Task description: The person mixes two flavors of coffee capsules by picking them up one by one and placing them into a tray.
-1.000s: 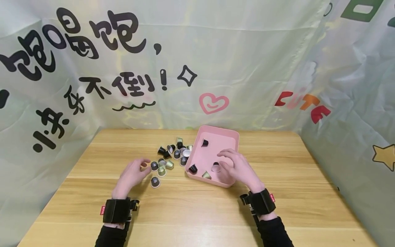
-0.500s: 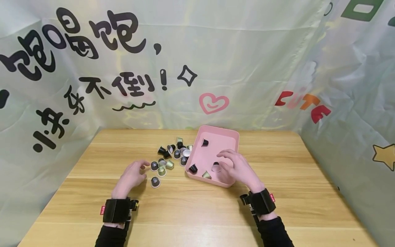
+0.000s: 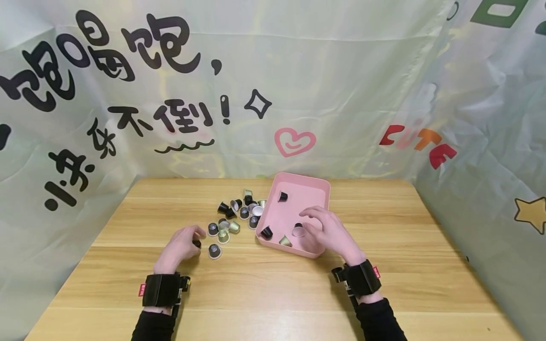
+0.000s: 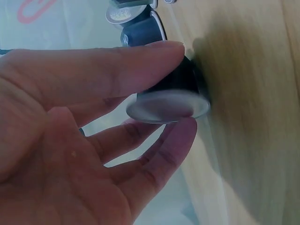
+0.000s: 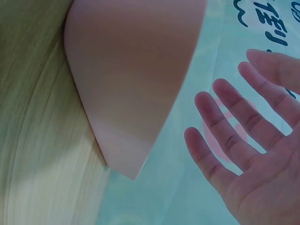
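Note:
A dark coffee capsule (image 4: pixel 169 106) with a pale round lid is pinched between thumb and fingers of my left hand (image 3: pixel 180 245), close over the table. To the right of that hand stands a lone dark capsule (image 3: pixel 215 251) on its wide rim. Several more, dark and pale green, lie in a loose pile (image 3: pixel 232 215) behind it. My right hand (image 3: pixel 332 233), fingers spread and holding nothing, hovers over the near right part of the pink tray (image 3: pixel 304 192). Inside the tray lie several capsules, among them a black one (image 3: pixel 267 233) and a green one (image 3: pixel 285 241).
The wooden table (image 3: pixel 264 293) ends at a hanging cloth backdrop (image 3: pixel 341 85) with printed writing. The pile's right side sits close against the tray's left wall (image 5: pixel 131 93), whose side also fills the right wrist view. Black straps with cameras circle both wrists.
My left hand has drawn slightly back from the pile, and a dark capsule now shows between its fingers. The right hand keeps its place over the tray.

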`<state>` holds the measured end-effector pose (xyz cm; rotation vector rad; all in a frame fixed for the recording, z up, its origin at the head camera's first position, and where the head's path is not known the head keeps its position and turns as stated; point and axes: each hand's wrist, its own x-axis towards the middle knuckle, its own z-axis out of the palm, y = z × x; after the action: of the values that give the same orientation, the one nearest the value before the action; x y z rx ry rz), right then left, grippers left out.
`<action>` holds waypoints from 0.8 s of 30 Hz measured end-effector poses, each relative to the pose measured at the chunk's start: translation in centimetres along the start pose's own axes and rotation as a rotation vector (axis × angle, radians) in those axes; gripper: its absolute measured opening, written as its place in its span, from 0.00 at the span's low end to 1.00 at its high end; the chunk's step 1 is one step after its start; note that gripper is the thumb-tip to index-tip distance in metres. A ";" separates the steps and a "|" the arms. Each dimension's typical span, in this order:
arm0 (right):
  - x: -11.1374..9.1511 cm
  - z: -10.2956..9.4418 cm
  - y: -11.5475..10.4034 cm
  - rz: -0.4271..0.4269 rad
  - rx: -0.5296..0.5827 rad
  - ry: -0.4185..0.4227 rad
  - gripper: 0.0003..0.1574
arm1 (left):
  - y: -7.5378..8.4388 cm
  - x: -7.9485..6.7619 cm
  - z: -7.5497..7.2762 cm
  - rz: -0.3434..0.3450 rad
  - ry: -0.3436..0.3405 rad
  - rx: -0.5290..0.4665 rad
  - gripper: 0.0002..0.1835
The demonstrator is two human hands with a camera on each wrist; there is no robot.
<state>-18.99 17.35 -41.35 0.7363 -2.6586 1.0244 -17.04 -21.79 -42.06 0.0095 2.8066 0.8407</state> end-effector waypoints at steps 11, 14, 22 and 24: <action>0.0 -0.1 -0.2 0.001 0.006 -0.008 0.16 | 0.0 0.0 -0.2 -0.020 -0.002 0.000 0.18; 0.0 -0.2 -0.2 0.006 0.005 -0.009 0.16 | 0.0 -0.1 -0.2 -0.030 -0.001 0.000 0.16; 0.0 -0.3 -0.3 0.012 -0.001 -0.010 0.16 | 0.3 -0.3 -0.3 -0.018 0.039 0.030 0.17; 0.0 -0.4 -0.3 0.015 -0.001 -0.008 0.16 | 0.3 -0.3 -0.3 -0.012 0.050 0.022 0.17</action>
<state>-18.81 17.39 -40.90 0.7231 -2.6748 1.0258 -16.83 -21.74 -41.59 -0.0245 2.8594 0.8182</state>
